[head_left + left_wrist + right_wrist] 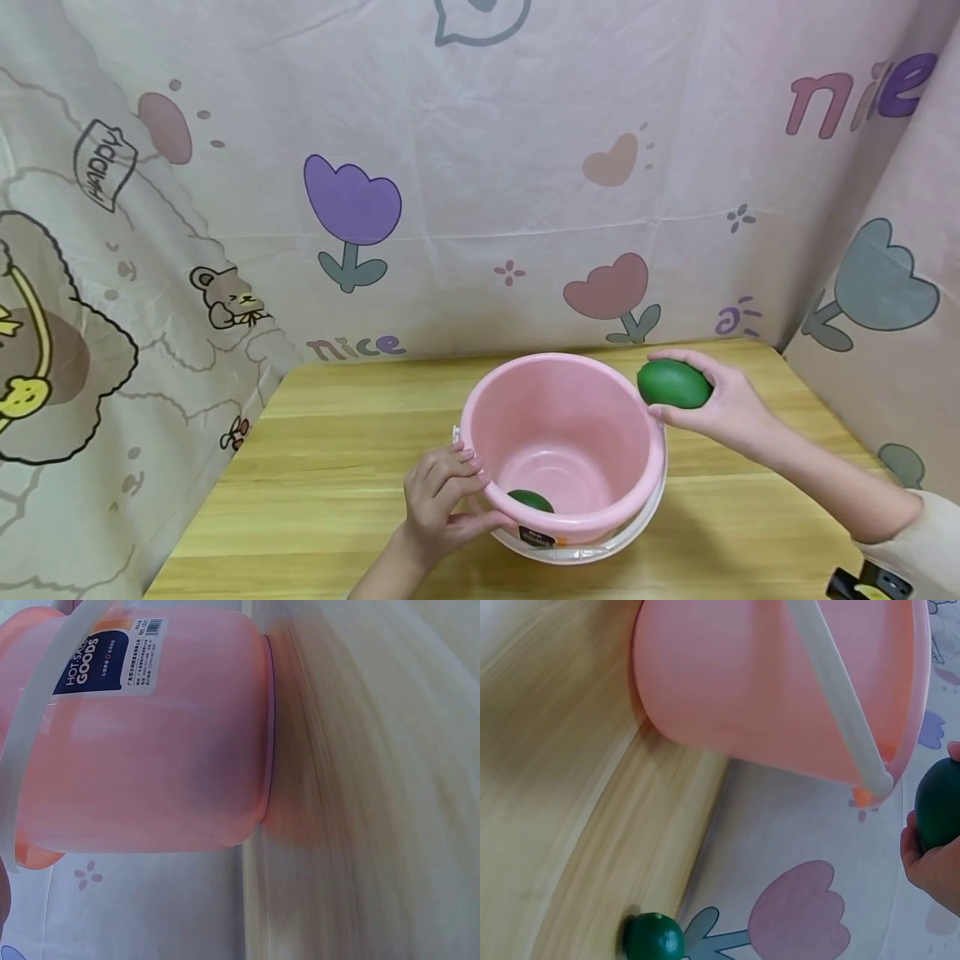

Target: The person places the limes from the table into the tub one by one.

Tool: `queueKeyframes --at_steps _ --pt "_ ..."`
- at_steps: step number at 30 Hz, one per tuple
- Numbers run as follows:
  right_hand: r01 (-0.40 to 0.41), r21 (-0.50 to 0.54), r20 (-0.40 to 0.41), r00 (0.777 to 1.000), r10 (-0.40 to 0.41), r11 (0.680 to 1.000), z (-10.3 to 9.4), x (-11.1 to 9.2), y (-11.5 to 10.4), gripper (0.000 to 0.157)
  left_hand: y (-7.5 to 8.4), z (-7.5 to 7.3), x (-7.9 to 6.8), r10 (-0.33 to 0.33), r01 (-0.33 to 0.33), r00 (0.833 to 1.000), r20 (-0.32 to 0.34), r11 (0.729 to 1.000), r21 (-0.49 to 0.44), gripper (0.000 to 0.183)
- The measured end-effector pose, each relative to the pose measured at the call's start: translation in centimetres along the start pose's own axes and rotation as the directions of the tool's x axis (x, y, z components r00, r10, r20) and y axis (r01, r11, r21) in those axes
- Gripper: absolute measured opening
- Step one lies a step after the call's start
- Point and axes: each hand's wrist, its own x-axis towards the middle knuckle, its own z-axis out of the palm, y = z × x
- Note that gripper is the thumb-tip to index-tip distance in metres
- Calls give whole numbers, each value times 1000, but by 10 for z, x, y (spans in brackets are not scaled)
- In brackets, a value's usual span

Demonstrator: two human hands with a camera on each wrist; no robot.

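Observation:
A pink plastic bucket (pixel 562 408) stands upright on the table, its white handle (pixel 600 552) lowered along the near side. My left hand (pixel 442 492) holds the bucket's left rim, fingers over the edge and thumb along the outside. In my right hand (pixel 723 408), a smooth green oval fruit (pixel 675 385) is gripped between thumb and fingers, just outside the right rim and about level with it. Another green fruit (pixel 531 500) lies inside on the bucket's floor, partly hidden by the near rim. The right wrist view shows one more green fruit (pixel 654 937) on the table.
The wooden table (pixel 352 450) extends to both sides of the bucket. A printed cloth (pixel 480 167) hangs behind it and along both sides. A label (pixel 112 660) is stuck on the bucket's outer wall.

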Motion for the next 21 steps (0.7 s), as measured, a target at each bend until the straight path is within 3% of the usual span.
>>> queueKeyframes --at_steps 21 --pt "38 35 51 998 -40 999 15 7 -17 56 1 0 1 5 -5 1000 -3 1000 5 50"
